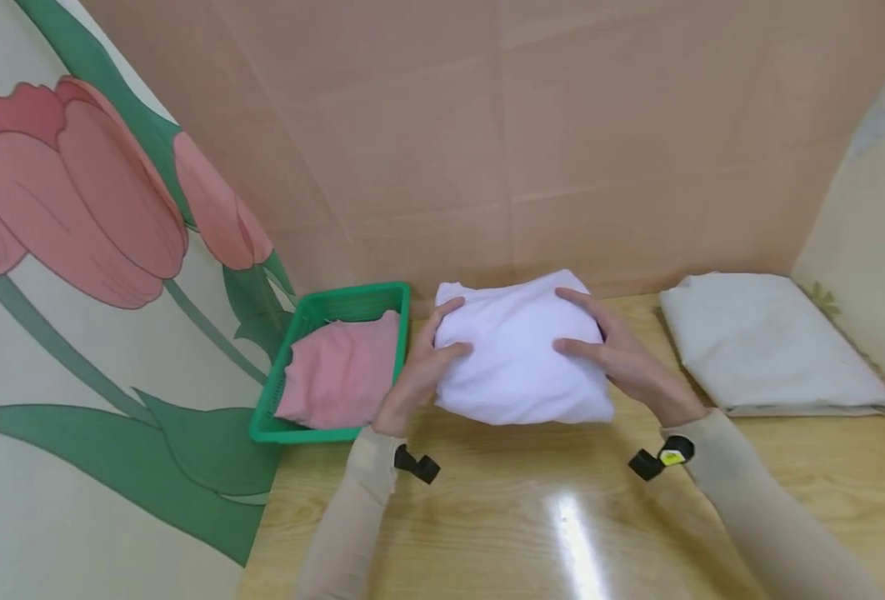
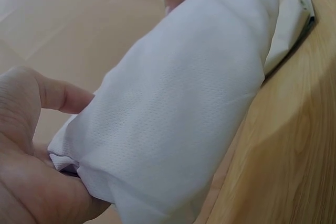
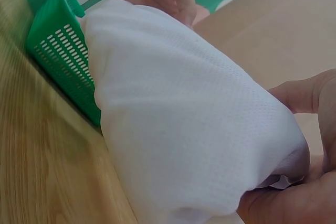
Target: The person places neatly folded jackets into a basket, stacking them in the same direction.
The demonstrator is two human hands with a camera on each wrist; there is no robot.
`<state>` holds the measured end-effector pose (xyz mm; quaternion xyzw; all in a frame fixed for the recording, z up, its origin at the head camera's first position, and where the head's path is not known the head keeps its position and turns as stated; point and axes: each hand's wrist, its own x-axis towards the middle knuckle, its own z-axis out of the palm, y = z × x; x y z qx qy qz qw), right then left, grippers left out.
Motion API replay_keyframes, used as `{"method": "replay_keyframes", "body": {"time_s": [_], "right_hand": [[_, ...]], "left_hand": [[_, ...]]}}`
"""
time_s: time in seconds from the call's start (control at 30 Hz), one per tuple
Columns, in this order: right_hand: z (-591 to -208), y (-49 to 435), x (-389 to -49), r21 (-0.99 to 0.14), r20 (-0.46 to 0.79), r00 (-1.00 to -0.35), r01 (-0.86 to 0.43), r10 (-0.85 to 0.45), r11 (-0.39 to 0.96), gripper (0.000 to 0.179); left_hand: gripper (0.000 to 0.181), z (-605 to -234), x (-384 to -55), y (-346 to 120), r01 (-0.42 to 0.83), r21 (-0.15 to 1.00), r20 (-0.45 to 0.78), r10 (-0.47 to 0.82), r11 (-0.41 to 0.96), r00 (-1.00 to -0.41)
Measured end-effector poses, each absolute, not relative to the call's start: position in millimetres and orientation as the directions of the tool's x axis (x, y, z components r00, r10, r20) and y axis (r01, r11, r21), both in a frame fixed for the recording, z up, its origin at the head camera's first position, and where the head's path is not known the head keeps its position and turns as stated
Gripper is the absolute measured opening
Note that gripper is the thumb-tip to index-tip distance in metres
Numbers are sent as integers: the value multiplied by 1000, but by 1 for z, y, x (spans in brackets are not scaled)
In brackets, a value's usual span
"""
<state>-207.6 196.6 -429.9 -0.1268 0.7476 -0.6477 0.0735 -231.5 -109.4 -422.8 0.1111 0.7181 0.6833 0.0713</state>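
A folded white cloth garment (image 1: 521, 354) with a finely dimpled weave is held up over the wooden table between both hands. My left hand (image 1: 429, 358) grips its left end, thumb on the near face. At the opposite end my right hand (image 1: 611, 346) holds it the same way, fingers spread along the edge. The left wrist view shows the cloth (image 2: 178, 77) pinched between thumb and fingers. In the right wrist view the cloth's folded edge (image 3: 291, 163) lies in the right hand's grip. Most fingers are hidden behind the bundle.
To the left stands a green plastic basket (image 1: 270, 417) with a folded pink cloth (image 1: 345, 367) inside. A folded off-white cloth (image 1: 772, 346) lies at the right back of the wooden table (image 1: 487, 517). Behind rises a tan sheet (image 1: 502, 150); a tulip-patterned panel (image 1: 75, 333) borders the left.
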Motion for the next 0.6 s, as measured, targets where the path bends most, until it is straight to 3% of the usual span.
{"method": "replay_keyframes", "body": {"time_s": [0.6], "right_hand": [[-421, 170, -218, -988, 37, -947, -81, -318, 128, 82]], "left_hand": [[72, -413, -231, -141, 73, 992, 47, 236, 100, -971]]}}
